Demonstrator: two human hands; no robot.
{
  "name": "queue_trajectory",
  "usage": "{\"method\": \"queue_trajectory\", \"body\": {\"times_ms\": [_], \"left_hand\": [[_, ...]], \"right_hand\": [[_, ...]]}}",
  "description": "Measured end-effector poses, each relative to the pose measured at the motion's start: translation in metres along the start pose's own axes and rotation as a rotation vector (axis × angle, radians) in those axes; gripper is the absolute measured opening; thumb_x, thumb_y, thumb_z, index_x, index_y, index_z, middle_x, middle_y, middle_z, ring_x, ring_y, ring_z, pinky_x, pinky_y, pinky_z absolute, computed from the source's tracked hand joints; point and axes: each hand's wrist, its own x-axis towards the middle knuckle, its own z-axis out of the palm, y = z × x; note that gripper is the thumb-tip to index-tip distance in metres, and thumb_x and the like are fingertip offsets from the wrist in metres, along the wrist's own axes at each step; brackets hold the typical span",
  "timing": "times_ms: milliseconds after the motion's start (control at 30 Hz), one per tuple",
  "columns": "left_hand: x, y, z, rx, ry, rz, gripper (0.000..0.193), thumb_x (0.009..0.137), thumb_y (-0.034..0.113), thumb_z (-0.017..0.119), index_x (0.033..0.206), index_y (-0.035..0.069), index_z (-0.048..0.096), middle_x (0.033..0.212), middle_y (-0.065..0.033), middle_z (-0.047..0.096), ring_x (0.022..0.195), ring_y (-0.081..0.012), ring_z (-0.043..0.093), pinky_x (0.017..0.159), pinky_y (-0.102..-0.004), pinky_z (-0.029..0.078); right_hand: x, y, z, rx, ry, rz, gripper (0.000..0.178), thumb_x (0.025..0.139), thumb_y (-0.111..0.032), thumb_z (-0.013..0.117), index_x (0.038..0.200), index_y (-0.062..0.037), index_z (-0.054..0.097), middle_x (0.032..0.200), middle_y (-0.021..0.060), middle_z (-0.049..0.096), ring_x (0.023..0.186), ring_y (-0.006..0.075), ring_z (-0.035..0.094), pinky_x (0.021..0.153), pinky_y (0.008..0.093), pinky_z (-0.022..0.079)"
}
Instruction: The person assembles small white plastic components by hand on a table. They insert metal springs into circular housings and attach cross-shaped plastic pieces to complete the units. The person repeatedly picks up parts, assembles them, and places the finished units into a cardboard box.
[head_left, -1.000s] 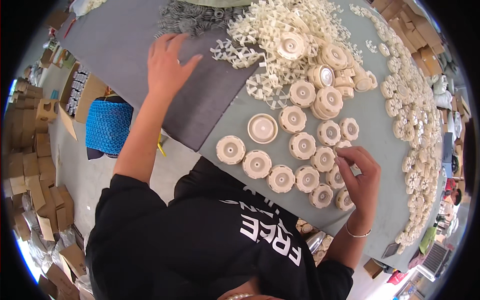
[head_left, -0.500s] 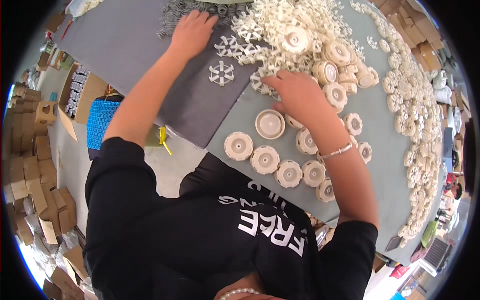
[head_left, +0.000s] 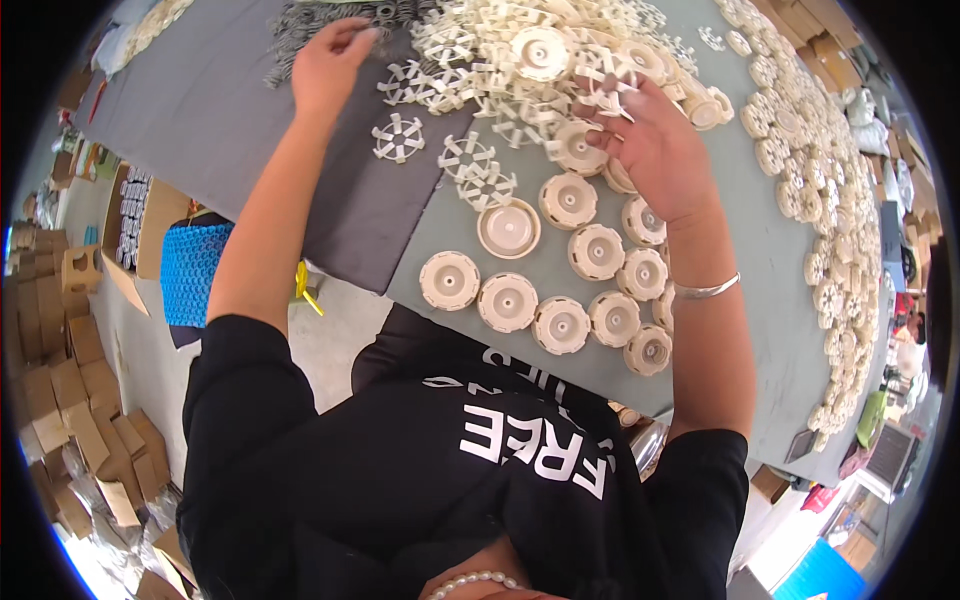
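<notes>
At the bottom of the frame I saw the person's black T-shirt [head_left: 400, 450] and a bead necklace [head_left: 483, 580]. Just beyond, right of center, cream round parts [head_left: 507, 303] sat in loose rows on the grey-green tabletop [head_left: 430, 240], hollow faces up. A plain round dish [head_left: 508, 230] lay above the row's left end, with white spoked rings just beyond its upper rim.

The right hand [head_left: 655, 150], above a silver bracelet [head_left: 708, 289], was blurred at upper right of center; I made out its fingertips pinching a white spoked piece [head_left: 607, 100] over the round parts. Farther up, the heap of spoked rings [head_left: 480, 50] filled the top center, one lone ring [head_left: 398, 138] lying apart on the dark grey cloth [head_left: 240, 110].

At the upper left, the left hand [head_left: 328, 72] hung beside the grey springs [head_left: 290, 45], thumb and fingers drawn close; I couldn't tell whether they gripped anything. Along the right side ran a long band of cream parts [head_left: 810, 190].
</notes>
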Motion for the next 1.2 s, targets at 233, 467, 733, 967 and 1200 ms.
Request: {"method": "queue_trajectory", "body": {"times_ms": [233,467,733,967,1200], "left_hand": [[-0.023,-0.026,-0.045,-1.294,-0.105,-0.52,0.045,0.107,0.017,0.051,0.144,-0.009,0.054,0.124,-0.0198,0.066,0.119,-0.0306,0.065,0.092,-0.0383,0.061],[-0.151,0.083,0.0,-1.076,-0.673,-0.602,0.054,0.105,0.02,0.055,0.151,-0.008,0.049,0.11,-0.0083,0.066,0.09,-0.0114,0.058,0.067,-0.0181,0.049],[-0.284,0.159,0.07,-0.924,-1.373,-0.612,0.055,0.11,0.021,0.053,0.16,0.004,0.039,0.129,-0.0175,0.068,0.084,-0.0109,0.062,0.064,-0.022,0.052],[-0.282,0.16,0.059,-0.999,-1.296,-0.783,0.049,0.113,0.024,0.05,0.158,0.005,0.042,0.132,-0.0118,0.065,0.095,-0.0165,0.068,0.069,-0.0281,0.061],[-0.295,0.153,0.065,-0.905,-1.119,-0.374,0.04,0.112,0.024,0.055,0.145,0.002,0.054,0.124,-0.0112,0.067,0.099,-0.0168,0.07,0.067,-0.0281,0.063]], "right_hand": [[-0.137,-0.038,-0.086,-0.227,0.264,-0.261,0.028,0.105,-0.013,0.06,0.128,0.003,0.06,0.131,0.0146,0.068,0.1,0.0223,0.069,0.085,0.0329,0.055],[-0.311,-0.005,-0.118,-1.41,0.898,0.141,0.054,0.084,-0.012,0.086,0.133,-0.0059,0.064,0.113,0.0112,0.071,0.098,0.0201,0.066,0.086,0.0325,0.053],[-0.267,0.011,0.005,-0.86,0.289,-0.267,0.042,0.078,-0.015,0.088,0.117,-0.0043,0.075,0.125,0.0127,0.069,0.114,0.0309,0.065,0.097,0.0421,0.051],[-0.245,0.045,0.01,-0.681,0.235,-0.352,0.034,0.078,-0.009,0.09,0.109,-0.0046,0.077,0.099,0.0064,0.075,0.094,0.0253,0.069,0.089,0.0384,0.053],[-0.246,0.045,0.012,-0.564,0.395,-0.299,0.034,0.074,-0.011,0.095,0.103,-0.003,0.077,0.096,0.0084,0.073,0.088,0.0196,0.069,0.078,0.0314,0.054]]}}
